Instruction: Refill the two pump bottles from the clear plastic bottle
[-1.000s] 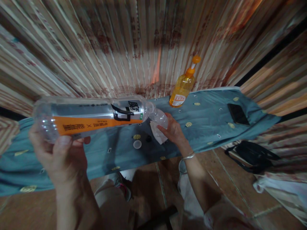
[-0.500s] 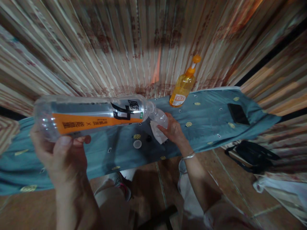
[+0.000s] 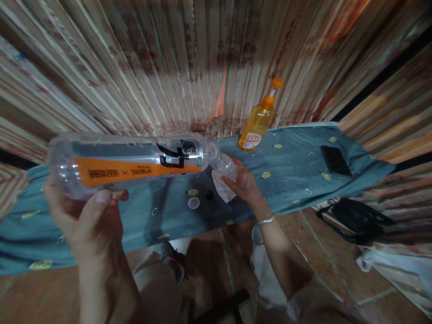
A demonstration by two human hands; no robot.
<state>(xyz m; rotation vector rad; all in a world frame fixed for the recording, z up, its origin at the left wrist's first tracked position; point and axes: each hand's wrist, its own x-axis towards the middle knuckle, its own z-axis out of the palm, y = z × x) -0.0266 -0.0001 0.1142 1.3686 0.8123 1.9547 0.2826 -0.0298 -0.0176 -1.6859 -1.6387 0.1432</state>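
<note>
Left hand (image 3: 88, 220) grips the clear bottle (image 3: 135, 162) sideways (looks empty). Right hand (image 3: 243, 183) pinches its neck with a white tissue (image 3: 221, 189). Nothing's really moved since.

Pleated curtain (image 3: 189, 58) behind teal-covered table (image 3: 297, 157); brown tiled floor (image 3: 209, 252).

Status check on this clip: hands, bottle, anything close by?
Left hand grips clear bottle at its base, held sideways. Right hand at bottle neck with white cloth. White cap and orange bottle on blue tablecloth.
</note>
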